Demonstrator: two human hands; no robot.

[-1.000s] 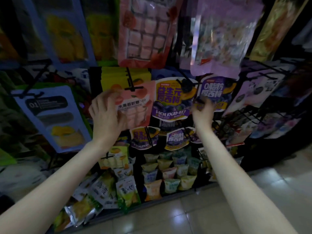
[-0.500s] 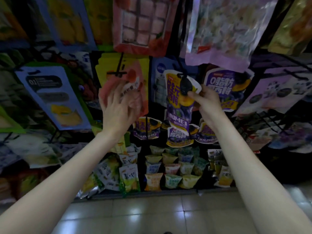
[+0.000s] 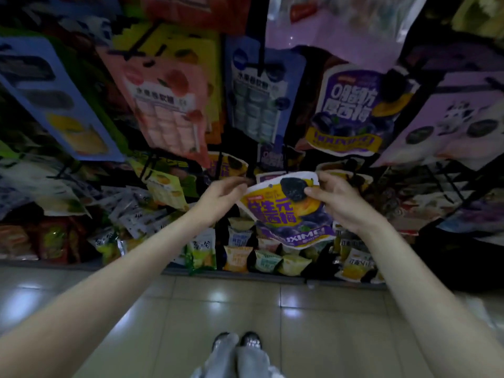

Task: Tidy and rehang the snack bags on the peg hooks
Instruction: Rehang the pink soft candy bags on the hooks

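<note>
My right hand [image 3: 338,203] pinches the purple prune bag's [image 3: 286,211] top right corner; my left hand [image 3: 221,197] grips its top left edge.

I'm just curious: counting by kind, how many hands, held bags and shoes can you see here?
Hands: 2 (left hand, right hand)
Held bag: 1
Shoes: 2
Total: 5

Red bag [image 3: 196,9], 12 o'clock: cut off by top edge. Peg hooks [image 3: 261,54]: dim, tips indistinct. Prune bag [image 3: 286,211], centre: top corners covered by right hand [image 3: 341,203] and left hand [image 3: 221,199]. Floor packets [image 3: 267,261]: print too small to read.
</note>
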